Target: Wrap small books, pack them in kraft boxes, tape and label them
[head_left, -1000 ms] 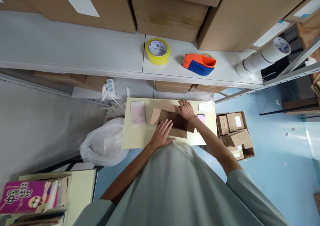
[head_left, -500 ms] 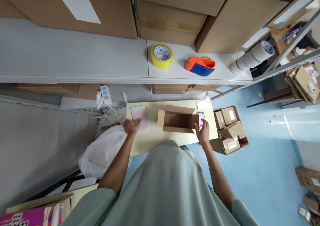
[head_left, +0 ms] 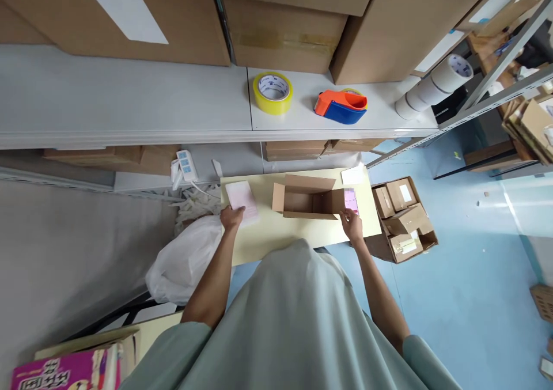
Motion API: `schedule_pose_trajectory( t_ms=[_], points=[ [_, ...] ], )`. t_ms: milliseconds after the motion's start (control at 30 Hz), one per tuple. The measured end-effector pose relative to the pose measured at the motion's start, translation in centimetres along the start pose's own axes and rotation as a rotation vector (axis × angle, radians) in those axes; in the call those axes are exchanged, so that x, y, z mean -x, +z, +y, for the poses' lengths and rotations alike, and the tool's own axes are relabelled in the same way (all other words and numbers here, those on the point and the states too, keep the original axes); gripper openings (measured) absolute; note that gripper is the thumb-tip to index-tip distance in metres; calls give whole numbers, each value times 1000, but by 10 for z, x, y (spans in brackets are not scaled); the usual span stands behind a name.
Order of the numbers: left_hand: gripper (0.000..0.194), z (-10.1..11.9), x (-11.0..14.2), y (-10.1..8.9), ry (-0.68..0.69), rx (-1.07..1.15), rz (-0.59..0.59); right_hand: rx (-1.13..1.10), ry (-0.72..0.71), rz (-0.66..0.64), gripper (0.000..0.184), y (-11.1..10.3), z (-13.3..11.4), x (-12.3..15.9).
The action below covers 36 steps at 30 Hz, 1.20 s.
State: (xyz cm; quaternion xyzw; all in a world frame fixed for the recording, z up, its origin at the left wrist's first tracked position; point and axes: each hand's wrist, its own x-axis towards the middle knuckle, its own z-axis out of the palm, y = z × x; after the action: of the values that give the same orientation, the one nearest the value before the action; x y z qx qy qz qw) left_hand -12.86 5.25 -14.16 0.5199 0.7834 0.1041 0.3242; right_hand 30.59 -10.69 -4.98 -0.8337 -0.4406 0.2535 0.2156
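Note:
An open cardboard box (head_left: 309, 201) with its flaps spread lies on the pale yellow table (head_left: 276, 237). My right hand (head_left: 352, 227) is at its front right corner, fingers closed on the flap edge there. Just beyond those fingers a phone (head_left: 351, 200) with a lit pink screen lies beside the box. On the left, my left hand (head_left: 232, 217) pinches the near left edge of a flat pink-and-white packet (head_left: 242, 199), thumb on top. The fingers under the packet are hidden.
The shelf above holds yellow tape (head_left: 273, 93), an orange-and-blue tape dispenser (head_left: 341, 106), white rolls (head_left: 434, 87) and large cartons. A white plastic bag (head_left: 185, 260) sits left of the table, near a power strip (head_left: 186, 165). A carton of small boxes (head_left: 406, 220) stands on the right floor.
My right hand has moved from over the phone to the box's front right corner, its fingers coming together. The box's front flap looks more raised. My left hand stays at the packet.

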Motion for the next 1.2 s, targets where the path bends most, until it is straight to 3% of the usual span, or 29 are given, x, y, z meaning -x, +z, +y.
schedule_pose_trajectory(
  t_ms=[100, 233, 367, 433, 533, 633, 800, 967, 1200],
  points=[
    [19, 10, 16, -13, -68, 20, 47, -26, -36, -36, 26, -3, -3, -12],
    [21, 27, 39, -45, -4, 87, 93, -52, -86, -115, 20, -8, -6, -29],
    [43, 59, 62, -82, 191, 265, 146, -69, -140, -190, 18, -11, -7, -44],
    [56, 85, 75, -96, 348, 287, 109, -83, -155, -213, 19, -11, -7, -49],
    [42, 131, 94, -103, 545, 181, 15, -83, -161, -234, 19, -12, -6, -53],
    [33, 175, 106, -91, 696, 44, -66, -72, -174, -254, 20, -14, -4, -56],
    [21, 218, 109, -38, 815, -145, -165, -89, -196, -281, 22, -15, -2, -58],
    [22, 222, 100, 12, 818, -332, -253, -106, -196, -308, 22, -16, -2, -61],
    [31, 202, 86, 42, 831, -391, -310, -86, -197, -330, 22, -18, -2, -63]
  ],
)
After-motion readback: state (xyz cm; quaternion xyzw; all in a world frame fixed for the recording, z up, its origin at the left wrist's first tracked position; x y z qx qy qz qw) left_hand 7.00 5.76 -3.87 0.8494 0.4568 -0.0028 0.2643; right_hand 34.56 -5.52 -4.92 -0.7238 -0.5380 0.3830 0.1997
